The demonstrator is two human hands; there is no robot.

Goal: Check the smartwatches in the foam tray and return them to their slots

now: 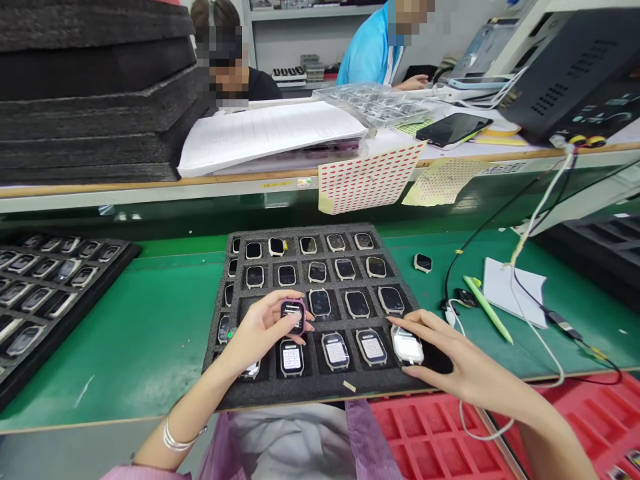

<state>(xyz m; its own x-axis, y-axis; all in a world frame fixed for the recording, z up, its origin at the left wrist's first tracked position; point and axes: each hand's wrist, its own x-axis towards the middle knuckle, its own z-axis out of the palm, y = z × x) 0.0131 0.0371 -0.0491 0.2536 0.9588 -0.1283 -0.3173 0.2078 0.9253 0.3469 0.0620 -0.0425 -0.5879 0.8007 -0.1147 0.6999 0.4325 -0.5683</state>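
My left hand (270,320) is closed around a smartwatch (291,313) with a purple case, above the black foam tray (320,390). Its thumb lies on the dark screen, which shows small white text. At the tray's front right corner, my right hand (445,347) grips a pale-cased smartwatch (407,345) between thumb and fingers. That watch's screen glows white. Beside it in the front row sit watches with lit white grids, such as this smartwatch (371,347). The rows behind hold dark-screened watches (357,304). My left hand hides part of the tray.
Another watch tray (50,280) stands at the left. To the right lie a loose watch (423,262), a green pen (487,309), white paper (515,290) and cables. Red trays (425,433) sit below the table edge. Two people are beyond the shelf (225,187).
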